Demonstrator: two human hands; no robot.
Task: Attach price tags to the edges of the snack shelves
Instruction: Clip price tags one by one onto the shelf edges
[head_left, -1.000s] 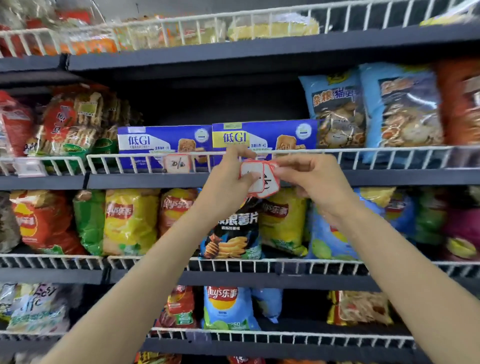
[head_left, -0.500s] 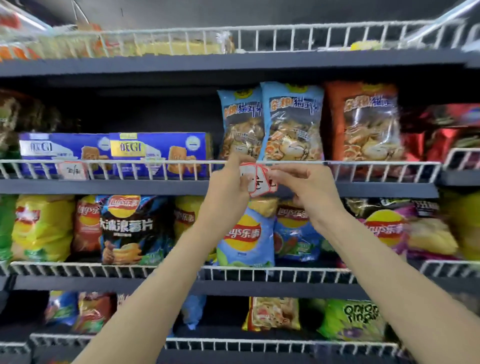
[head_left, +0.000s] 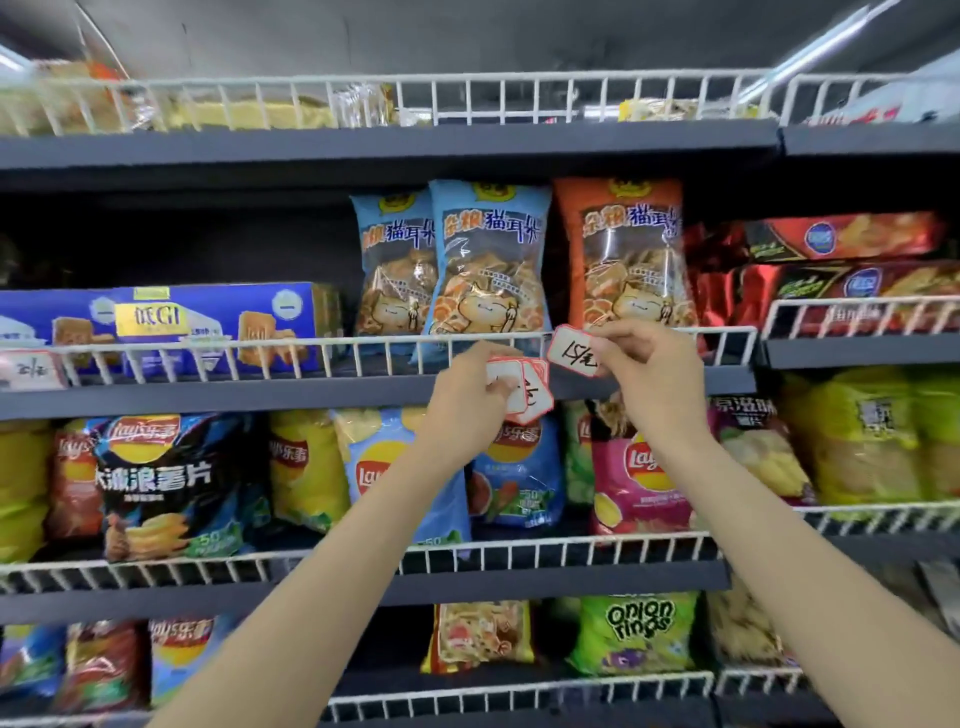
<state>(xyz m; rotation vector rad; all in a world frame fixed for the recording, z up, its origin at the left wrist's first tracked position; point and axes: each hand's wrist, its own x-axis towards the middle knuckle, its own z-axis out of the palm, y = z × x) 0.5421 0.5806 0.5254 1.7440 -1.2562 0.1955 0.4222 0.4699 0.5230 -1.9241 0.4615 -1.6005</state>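
My left hand (head_left: 467, 395) grips a small stack of white price tags with red borders (head_left: 522, 392) in front of the dark shelf edge (head_left: 311, 397). My right hand (head_left: 649, 366) pinches a single handwritten price tag (head_left: 574, 351) and holds it against the white wire rail (head_left: 395, 356) of the second shelf, below the orange cat-ear snack bag (head_left: 623, 254). Another tag (head_left: 31, 370) hangs on the rail at the far left, under the blue biscuit boxes (head_left: 208, 325).
Blue cat-ear snack bags (head_left: 488, 260) stand behind the rail. Red packets (head_left: 841, 270) lie on the right shelf section. Chip bags (head_left: 156, 483) fill the shelf below, and an onion rings bag (head_left: 631, 631) sits on the lowest shelf.
The view has shifted right along the shelf. My right hand has pulled one tag off the stack and raised it to the wire rail; my left hand keeps the remaining tags lower.
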